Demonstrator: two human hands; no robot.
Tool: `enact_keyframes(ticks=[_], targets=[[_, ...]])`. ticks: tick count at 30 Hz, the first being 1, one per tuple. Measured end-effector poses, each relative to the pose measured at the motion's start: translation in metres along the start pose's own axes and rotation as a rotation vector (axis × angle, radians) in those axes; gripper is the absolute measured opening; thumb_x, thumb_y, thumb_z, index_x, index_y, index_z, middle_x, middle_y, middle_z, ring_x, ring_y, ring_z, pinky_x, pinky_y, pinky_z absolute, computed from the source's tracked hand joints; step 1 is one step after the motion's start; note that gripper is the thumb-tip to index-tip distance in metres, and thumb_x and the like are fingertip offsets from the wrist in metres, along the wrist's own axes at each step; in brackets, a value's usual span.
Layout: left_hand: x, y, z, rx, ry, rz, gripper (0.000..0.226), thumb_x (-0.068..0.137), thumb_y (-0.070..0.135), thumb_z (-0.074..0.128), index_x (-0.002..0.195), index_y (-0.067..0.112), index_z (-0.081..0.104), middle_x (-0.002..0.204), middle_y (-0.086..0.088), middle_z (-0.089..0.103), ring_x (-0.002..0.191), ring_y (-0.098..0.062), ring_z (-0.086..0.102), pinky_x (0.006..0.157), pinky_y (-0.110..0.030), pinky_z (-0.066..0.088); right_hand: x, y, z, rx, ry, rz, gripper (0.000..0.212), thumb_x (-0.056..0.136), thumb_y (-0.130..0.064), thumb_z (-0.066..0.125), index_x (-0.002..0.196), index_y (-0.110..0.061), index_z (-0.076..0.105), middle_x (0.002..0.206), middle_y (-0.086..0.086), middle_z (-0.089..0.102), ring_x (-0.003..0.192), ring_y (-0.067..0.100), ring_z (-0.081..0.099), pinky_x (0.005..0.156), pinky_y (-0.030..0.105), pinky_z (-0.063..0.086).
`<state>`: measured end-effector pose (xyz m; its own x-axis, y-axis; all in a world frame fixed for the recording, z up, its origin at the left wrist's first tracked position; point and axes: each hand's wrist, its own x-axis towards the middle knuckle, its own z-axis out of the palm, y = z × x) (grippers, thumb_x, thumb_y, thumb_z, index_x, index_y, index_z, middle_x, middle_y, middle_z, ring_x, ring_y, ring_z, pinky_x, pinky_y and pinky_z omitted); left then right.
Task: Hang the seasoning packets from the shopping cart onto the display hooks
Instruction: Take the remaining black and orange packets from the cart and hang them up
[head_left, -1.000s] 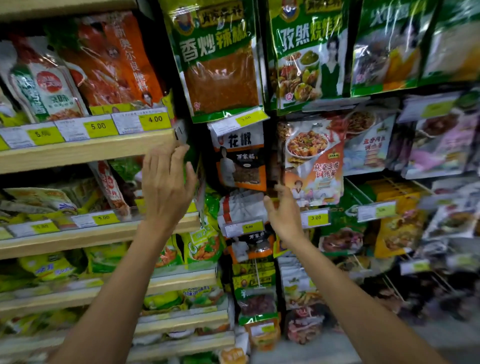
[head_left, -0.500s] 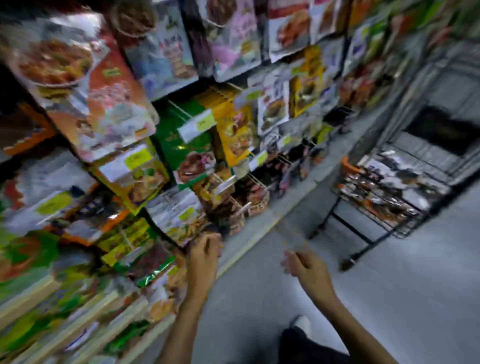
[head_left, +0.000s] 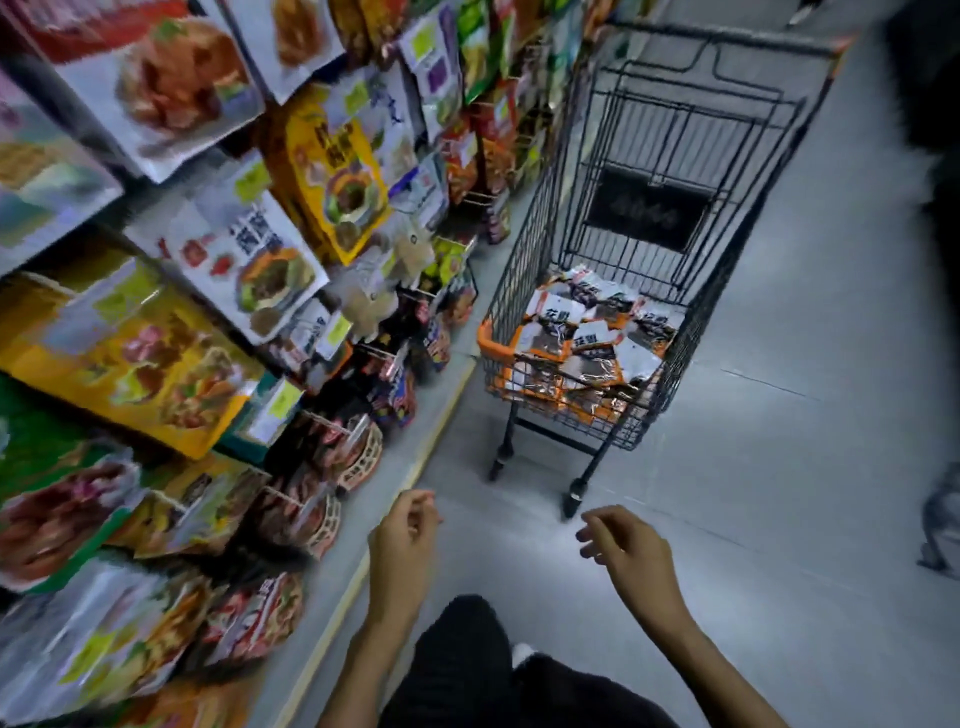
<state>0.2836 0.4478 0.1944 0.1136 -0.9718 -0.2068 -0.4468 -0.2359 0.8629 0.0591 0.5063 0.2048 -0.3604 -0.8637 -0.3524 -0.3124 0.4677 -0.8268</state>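
Restocking in a grocery aisle: I hold my left hand (head_left: 402, 540) and right hand (head_left: 628, 551) low in front of me, fingers loosely curled and gripping nothing, both well apart from the shopping cart (head_left: 524, 270) parked ahead on the grey floor (head_left: 779, 467). The orange-and-white seasoning packets (head_left: 582, 338) lie heaped flat in the bottom of the cart's basket, at the end nearer me. The cart stands just beside the shelving on my left, presumably so each packet has only a short way to travel to the display hooks. The hooks themselves are too blurred to pick out among the hanging bags (head_left: 332, 171). I judge the step in hand is a reach into the basket for a packet.
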Motion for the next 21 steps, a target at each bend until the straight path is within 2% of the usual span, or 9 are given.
enact_keyframes(ticks=[4,7,9,12,15,17,18,19,21], targets=[[0.062,0.031,0.027,0.058,-0.04,0.05,0.013,0.097,0.012,0.053,0.097,0.012,0.066,0.079,0.012,0.064,0.072,-0.004,0.06,0.056,-0.01,0.041,0.051,-0.009,-0.015,0.097,0.109,0.045,0.013,0.096,-0.012,0.054,0.093,-0.013,0.068,0.078,-0.001,0.073,0.068,0.009,0.069,0.072,0.032,0.055],[0.116,0.054,0.053,0.092,-0.092,0.088,0.012,0.097,0.014,0.053,0.1,0.013,0.065,0.082,0.007,0.066,0.075,-0.009,0.061,0.059,-0.017,0.043,0.097,-0.018,-0.023,0.168,0.202,0.066,0.016,0.095,-0.008,0.054,0.088,-0.014,0.067,0.073,0.003,0.072,0.066,0.016,0.069,0.068,0.033,0.054],[0.156,0.068,0.071,0.13,-0.112,0.13,0.012,0.097,0.012,0.053,0.102,0.012,0.064,0.083,0.004,0.065,0.075,-0.013,0.06,0.059,-0.018,0.042,0.13,-0.025,-0.026,0.209,0.253,0.093,0.016,0.095,-0.005,0.054,0.088,-0.011,0.067,0.072,0.006,0.072,0.061,0.02,0.068,0.062,0.029,0.053],[0.221,0.09,0.093,0.227,-0.123,0.201,0.014,0.096,0.011,0.053,0.104,0.011,0.064,0.083,-0.001,0.062,0.073,-0.017,0.056,0.059,-0.026,0.037,0.183,-0.038,-0.028,0.223,0.316,0.139,0.015,0.096,-0.007,0.054,0.089,-0.007,0.067,0.074,0.007,0.071,0.06,0.021,0.068,0.055,0.022,0.052],[0.284,0.109,0.11,0.294,-0.114,0.23,0.015,0.097,0.014,0.051,0.103,0.007,0.063,0.085,-0.002,0.06,0.072,-0.016,0.052,0.059,-0.023,0.033,0.236,-0.049,-0.025,0.194,0.349,0.172,0.016,0.097,-0.013,0.055,0.088,-0.009,0.067,0.074,0.008,0.071,0.055,0.01,0.066,0.054,0.018,0.051],[0.325,0.117,0.122,0.344,-0.099,0.263,0.019,0.097,0.016,0.05,0.105,0.004,0.063,0.088,-0.004,0.061,0.076,-0.019,0.055,0.062,-0.02,0.035,0.273,-0.052,-0.021,0.177,0.345,0.191,0.016,0.098,-0.017,0.054,0.093,-0.01,0.068,0.081,0.008,0.072,0.068,0.011,0.068,0.065,0.023,0.054],[0.344,0.12,0.128,0.372,-0.105,0.27,0.021,0.098,0.017,0.05,0.107,0.004,0.063,0.092,-0.008,0.063,0.081,-0.023,0.058,0.066,-0.025,0.04,0.291,-0.051,-0.019,0.165,0.337,0.199,0.017,0.098,-0.018,0.054,0.094,-0.01,0.068,0.083,0.005,0.071,0.074,0.012,0.068,0.069,0.023,0.055],[0.362,0.121,0.135,0.395,-0.118,0.269,0.023,0.098,0.019,0.05,0.11,0.004,0.062,0.098,-0.012,0.064,0.087,-0.027,0.059,0.071,-0.03,0.044,0.31,-0.05,-0.016,0.157,0.333,0.207,0.018,0.098,-0.019,0.053,0.095,-0.01,0.068,0.082,0.0,0.07,0.074,0.008,0.067,0.069,0.018,0.053],[0.392,0.121,0.151,0.439,-0.151,0.239,0.026,0.097,0.022,0.05,0.116,0.005,0.058,0.108,-0.015,0.063,0.097,-0.031,0.058,0.079,-0.038,0.049,0.345,-0.046,-0.011,0.173,0.32,0.234,0.019,0.099,-0.019,0.053,0.097,-0.007,0.068,0.078,-0.004,0.067,0.069,0.0,0.063,0.058,0.006,0.047]])
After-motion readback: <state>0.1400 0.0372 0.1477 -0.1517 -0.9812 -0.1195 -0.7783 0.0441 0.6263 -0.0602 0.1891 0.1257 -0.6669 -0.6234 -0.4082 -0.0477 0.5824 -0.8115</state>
